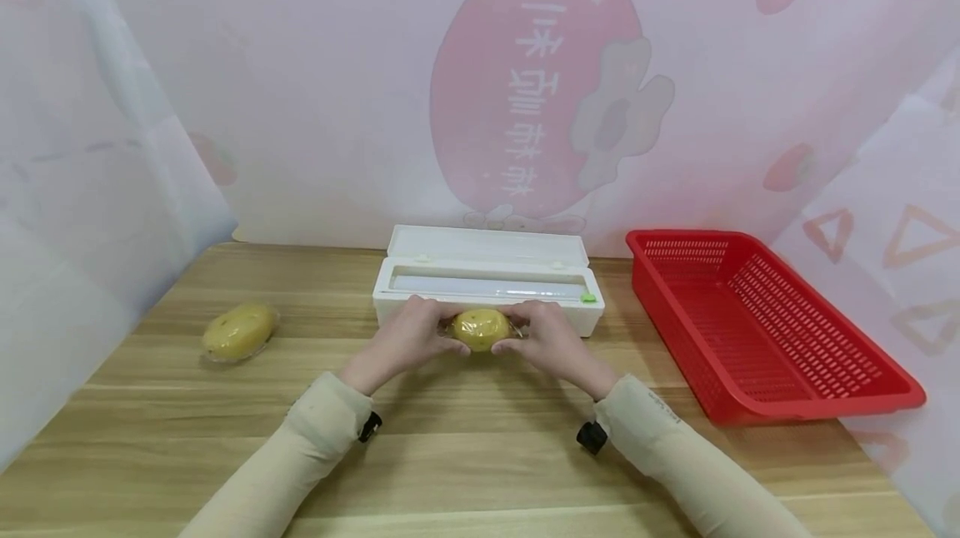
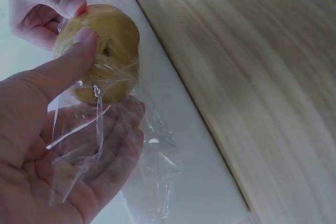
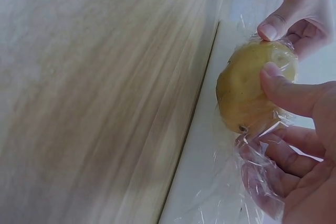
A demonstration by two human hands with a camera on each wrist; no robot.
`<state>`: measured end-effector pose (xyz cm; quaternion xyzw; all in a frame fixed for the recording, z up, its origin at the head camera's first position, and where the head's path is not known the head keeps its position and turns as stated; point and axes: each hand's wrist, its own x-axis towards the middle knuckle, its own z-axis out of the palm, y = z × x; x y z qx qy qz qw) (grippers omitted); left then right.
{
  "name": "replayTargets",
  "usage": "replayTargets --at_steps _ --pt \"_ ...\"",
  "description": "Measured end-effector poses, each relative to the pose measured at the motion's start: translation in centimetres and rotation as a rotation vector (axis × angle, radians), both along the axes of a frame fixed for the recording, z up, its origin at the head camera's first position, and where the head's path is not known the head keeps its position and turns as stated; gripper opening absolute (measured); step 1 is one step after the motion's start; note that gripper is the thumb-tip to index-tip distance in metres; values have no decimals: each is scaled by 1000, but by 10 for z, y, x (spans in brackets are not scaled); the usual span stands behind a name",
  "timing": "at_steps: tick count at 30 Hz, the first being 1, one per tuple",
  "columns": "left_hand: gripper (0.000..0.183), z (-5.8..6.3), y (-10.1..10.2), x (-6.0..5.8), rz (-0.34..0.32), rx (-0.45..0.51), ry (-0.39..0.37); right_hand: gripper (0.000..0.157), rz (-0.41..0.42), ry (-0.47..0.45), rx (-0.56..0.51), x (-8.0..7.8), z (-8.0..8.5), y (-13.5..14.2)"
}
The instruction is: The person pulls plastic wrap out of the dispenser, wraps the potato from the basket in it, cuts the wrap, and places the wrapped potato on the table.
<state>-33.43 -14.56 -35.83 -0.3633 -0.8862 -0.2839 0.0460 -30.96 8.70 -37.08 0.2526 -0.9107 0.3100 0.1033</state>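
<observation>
A pale pink backdrop [image 1: 337, 105], printed with strawberries (white characters run down its largest motif), rises behind the cling-film dispenser [image 1: 487, 265]. Under that dispenser spreads a wood-grain tabletop [image 1: 480, 455], its streaks running left to right. A red perforated plastic basket [image 1: 675, 330] stands to the right of the dispenser. The dispenser itself is white, its lid [image 1: 487, 246] raised and a film roll [image 1: 480, 286] inside. Just in front of it, the left hand [image 1: 408, 338] and right hand [image 1: 551, 342] grip opposite ends of a film-wrapped potato [image 1: 480, 330]. Another wrapped potato [image 1: 240, 331] lies well left of the dispenser.
</observation>
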Motion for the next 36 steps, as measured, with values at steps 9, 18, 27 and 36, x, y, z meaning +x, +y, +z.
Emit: replayTargets --at_steps 9,18,27,36 --pt "30 -3 -1 -5 9 0 -6 49 -8 -34 -5 -4 0 0" --pt "32 -7 -1 -7 -5 8 -12 48 -16 -34 -19 -5 -3 0" --pt "28 -4 0 -7 -12 -21 -46 43 -20 -65 -67 -4 -4 1" --pt "25 -3 0 -11 -23 -44 -45 42 -15 -92 -64 -7 -2 1"
